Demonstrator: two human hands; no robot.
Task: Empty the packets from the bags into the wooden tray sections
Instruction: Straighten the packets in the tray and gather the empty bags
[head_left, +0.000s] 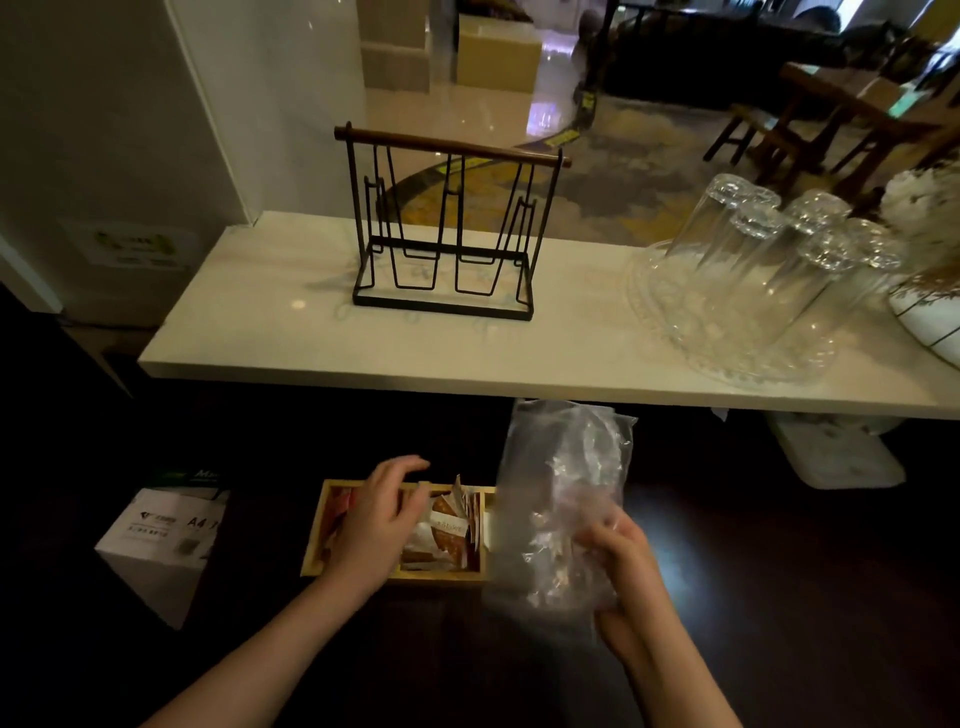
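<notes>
A pale marble desk (291, 332) runs across the middle of the view, and below its front edge lies a dark lower surface where the work is. On the desk stand a black wire rack (447, 228) with a wooden top bar and, to the right, a group of upturned glasses (769, 249) on a clear glass tray (691, 332).

On the dark surface, a white box of A4 paper (161, 540) sits at the left, well apart from the wooden tray (441, 574). The tray's middle section holds a bunch of packets (449, 525) — some standing on edge; red-toned packets show in the left section.

A clear plastic bag (563, 493) is held upright just right of the tray, hiding its right end. It looks nearly empty, though the crinkled film makes that hard to tell.

Both forearms reach in from the bottom edge. The left hand (376, 514) hovers palm-down over the tray's left and middle sections, fingers loosely spread and curved, gripping nothing. The right hand (623, 577) — fingers closed — pinches the bag's lower part.
</notes>
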